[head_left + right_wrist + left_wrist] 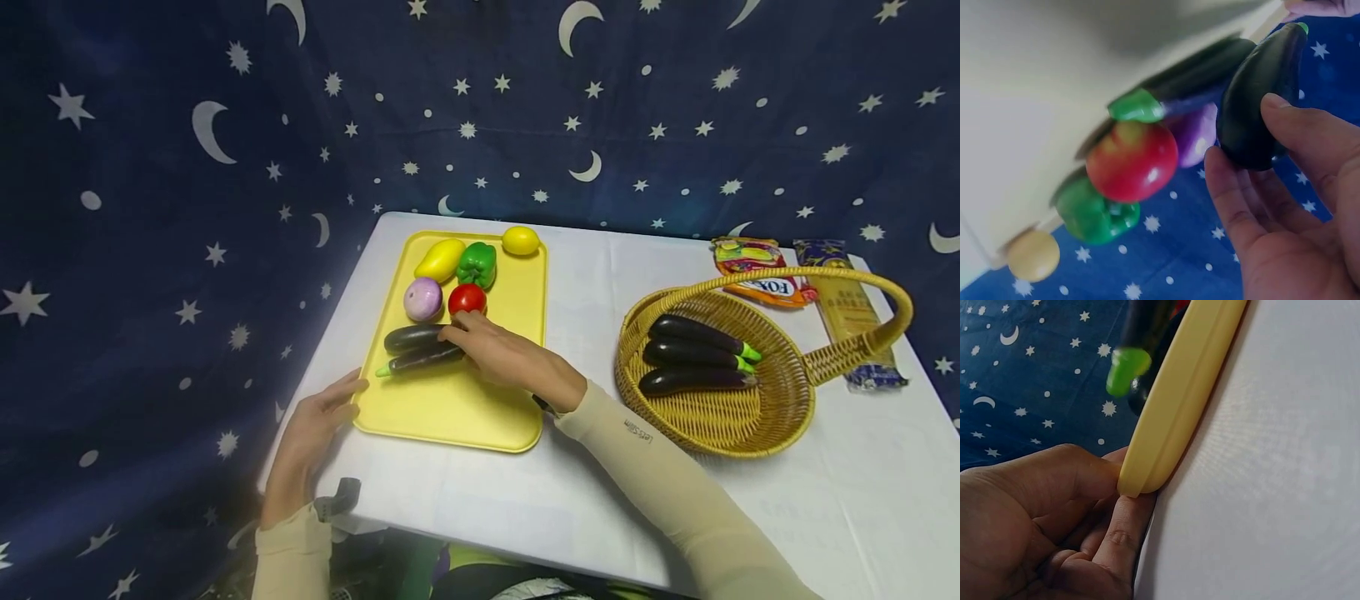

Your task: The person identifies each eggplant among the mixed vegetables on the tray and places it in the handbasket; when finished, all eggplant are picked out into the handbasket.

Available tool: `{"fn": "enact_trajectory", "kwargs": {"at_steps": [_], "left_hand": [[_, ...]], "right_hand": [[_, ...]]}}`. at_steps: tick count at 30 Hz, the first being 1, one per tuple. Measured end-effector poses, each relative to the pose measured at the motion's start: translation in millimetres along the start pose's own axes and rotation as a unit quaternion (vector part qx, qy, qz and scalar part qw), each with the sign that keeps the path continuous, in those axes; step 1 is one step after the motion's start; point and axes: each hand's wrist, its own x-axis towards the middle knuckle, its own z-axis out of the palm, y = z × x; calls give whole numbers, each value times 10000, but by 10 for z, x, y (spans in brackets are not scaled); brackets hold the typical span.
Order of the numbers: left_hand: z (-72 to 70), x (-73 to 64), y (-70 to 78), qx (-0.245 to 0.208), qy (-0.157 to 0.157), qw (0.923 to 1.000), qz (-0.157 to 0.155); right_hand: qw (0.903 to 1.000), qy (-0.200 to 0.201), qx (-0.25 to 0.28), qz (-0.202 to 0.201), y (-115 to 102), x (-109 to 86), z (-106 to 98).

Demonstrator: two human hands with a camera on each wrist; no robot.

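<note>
On a yellow tray (450,408) lie two dark eggplants. My right hand (498,354) pinches the nearer eggplant (420,360) between thumb and fingers; in the right wrist view this eggplant (1257,100) appears raised off the tray. The other eggplant (408,338) lies just behind it. At the tray's left edge, my left hand (309,429) grips the rim, its thumb and a finger on the rim in the left wrist view. Behind the eggplants are a red tomato (467,299), a purple onion (423,300), a green bell pepper (477,265), a yellow mango (441,260) and a lemon (521,241).
To the right stands a wicker basket (712,429) with a tall handle, holding three eggplants (693,354). Behind it lie a colourful snack bag (761,271) and a long yellow-and-blue packet (855,312). A starry blue curtain (525,108) hangs behind the white table (585,333).
</note>
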Motion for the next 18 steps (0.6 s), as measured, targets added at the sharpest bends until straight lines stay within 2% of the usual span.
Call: {"fn": "enact_trajectory", "kwargs": {"at_steps": [6, 14, 18], "left_hand": [[-1, -15, 11, 8, 16, 10000, -81], [3, -11, 18, -42, 61, 9996, -265], [1, 13, -1, 61, 102, 9997, -191]], "right_hand": [[9993, 266, -50, -244, -52, -125, -180], [9977, 465, -374, -334, -97, -365, -387], [9966, 608, -439, -354, -90, -526, -483]]}}
